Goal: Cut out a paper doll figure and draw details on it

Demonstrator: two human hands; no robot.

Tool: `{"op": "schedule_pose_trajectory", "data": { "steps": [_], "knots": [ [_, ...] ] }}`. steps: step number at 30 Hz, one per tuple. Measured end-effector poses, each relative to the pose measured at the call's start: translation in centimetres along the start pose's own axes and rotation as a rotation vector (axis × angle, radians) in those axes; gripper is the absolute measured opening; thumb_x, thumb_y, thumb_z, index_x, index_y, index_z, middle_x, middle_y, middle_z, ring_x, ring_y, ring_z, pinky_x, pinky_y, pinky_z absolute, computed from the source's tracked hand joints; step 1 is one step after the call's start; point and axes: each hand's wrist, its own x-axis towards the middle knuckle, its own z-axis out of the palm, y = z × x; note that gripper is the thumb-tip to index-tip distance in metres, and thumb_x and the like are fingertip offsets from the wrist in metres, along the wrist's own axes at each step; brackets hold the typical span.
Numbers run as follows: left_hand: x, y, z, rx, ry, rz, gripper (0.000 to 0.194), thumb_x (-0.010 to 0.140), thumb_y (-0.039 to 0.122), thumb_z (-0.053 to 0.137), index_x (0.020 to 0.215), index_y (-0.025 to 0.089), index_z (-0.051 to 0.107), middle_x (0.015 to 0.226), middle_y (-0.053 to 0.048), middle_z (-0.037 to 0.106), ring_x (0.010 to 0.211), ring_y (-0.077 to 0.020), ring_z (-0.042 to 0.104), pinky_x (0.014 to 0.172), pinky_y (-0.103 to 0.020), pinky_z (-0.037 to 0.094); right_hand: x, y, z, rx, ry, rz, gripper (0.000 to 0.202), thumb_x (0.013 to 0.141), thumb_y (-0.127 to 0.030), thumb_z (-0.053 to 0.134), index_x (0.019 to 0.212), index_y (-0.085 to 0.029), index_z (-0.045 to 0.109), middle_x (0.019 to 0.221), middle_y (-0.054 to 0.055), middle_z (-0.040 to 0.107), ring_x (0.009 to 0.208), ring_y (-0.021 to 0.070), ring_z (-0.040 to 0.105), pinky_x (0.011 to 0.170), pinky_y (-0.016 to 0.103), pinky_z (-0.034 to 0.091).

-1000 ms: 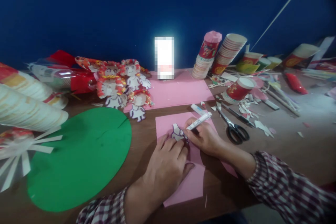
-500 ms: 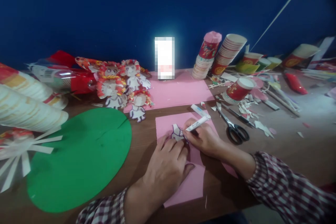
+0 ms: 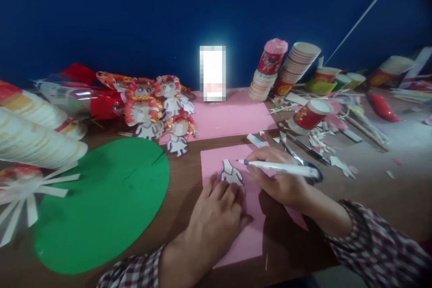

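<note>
A small white paper cutout with purple outlines [image 3: 230, 173] lies on a pink sheet [image 3: 249, 238]. My left hand [image 3: 216, 216] rests flat on that sheet, its fingertips on the cutout's lower part, which they hide. My right hand [image 3: 281, 177] is closed around a white marker [image 3: 283, 167] with a purple tip. That tip points left, just right of the cutout's upper part, apart from it. Beyond the right hand a white marker cap [image 3: 255, 140] lies near the sheet's top edge.
Scissors [image 3: 297, 155], partly behind my right hand, and paper scraps lie to the right. Paper cups [image 3: 265, 74] and a lit, blurred screen [image 3: 212, 72] stand behind. Paper dolls [image 3: 177, 141], a green oval sheet [image 3: 104, 202] and stacked cups [image 3: 43, 139] are on the left.
My right hand has moved right and down, off the cutout. The marker has swung so that its body points right, its purple tip now showing. My left hand has hardly moved.
</note>
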Motion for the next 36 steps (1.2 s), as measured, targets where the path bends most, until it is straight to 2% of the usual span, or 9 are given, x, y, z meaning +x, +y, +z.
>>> {"op": "schedule_pose_trajectory", "data": {
  "steps": [2,5,6,9,14,22,36],
  "knots": [
    [0.0,0.0,0.0,-0.003,-0.018,-0.009,0.044,0.081,0.048,0.06,0.109,0.013,0.062,0.101,-0.007,0.064,0.097,-0.0258,0.054,0.105,-0.049,0.031,-0.1,-0.5,-0.1,0.042,0.029,0.032,0.011,0.084,-0.013,0.056,0.093,-0.019,0.056,0.084,0.003,0.064,0.078,0.0152,0.06,0.071,0.027,0.048],
    [0.0,0.1,0.1,-0.001,-0.017,-0.017,0.039,0.08,0.047,0.061,0.101,0.014,0.065,0.099,-0.007,0.063,0.099,-0.0265,0.053,0.105,-0.049,0.031,-0.3,-0.6,1.0,0.149,-0.023,0.195,0.004,0.086,-0.016,0.053,0.083,-0.019,0.054,0.072,0.001,0.058,0.062,0.0124,0.055,0.055,0.024,0.044],
    [0.0,0.1,0.1,-0.003,-0.014,-0.021,0.036,0.081,0.046,0.061,0.098,0.014,0.066,0.098,-0.006,0.063,0.099,-0.0263,0.053,0.106,-0.049,0.03,-0.4,-0.4,1.5,0.164,-0.052,0.241,0.008,0.086,-0.017,0.052,0.078,-0.019,0.053,0.068,0.0,0.055,0.057,0.0113,0.051,0.051,0.023,0.042],
    [0.1,0.1,0.2,-0.014,-0.005,-0.021,0.032,0.081,0.043,0.061,0.093,0.014,0.066,0.093,-0.007,0.062,0.096,-0.0252,0.054,0.107,-0.048,0.029,-0.7,0.3,2.8,0.202,-0.083,0.297,0.01,0.085,-0.017,0.051,0.075,-0.019,0.051,0.066,-0.001,0.053,0.058,0.0114,0.049,0.052,0.024,0.04],
    [0.2,0.0,0.0,-0.011,0.021,-0.002,0.035,0.08,0.042,0.063,0.097,0.011,0.065,0.09,-0.007,0.061,0.094,-0.0253,0.055,0.106,-0.048,0.031,-0.9,0.7,3.2,0.194,-0.137,0.337,0.008,0.085,-0.019,0.051,0.078,-0.019,0.051,0.066,-0.001,0.053,0.059,0.0119,0.049,0.053,0.024,0.038],
    [-0.1,0.0,0.3,0.003,0.032,-0.002,0.041,0.081,0.043,0.061,0.105,0.01,0.063,0.099,-0.009,0.062,0.098,-0.0267,0.055,0.106,-0.049,0.031,-1.1,0.6,3.4,0.201,-0.187,0.352,0.009,0.087,-0.022,0.049,0.079,-0.019,0.05,0.071,0.001,0.054,0.065,0.0138,0.05,0.056,0.026,0.039],
    [0.0,0.0,0.3,-0.006,0.03,-0.01,0.033,0.081,0.041,0.061,0.095,0.012,0.065,0.093,-0.008,0.062,0.094,-0.0259,0.056,0.105,-0.05,0.033,-1.0,0.5,3.4,0.179,-0.219,0.351,0.007,0.086,-0.02,0.05,0.079,-0.019,0.051,0.071,0.001,0.055,0.065,0.014,0.051,0.056,0.026,0.039]
  ]
}}
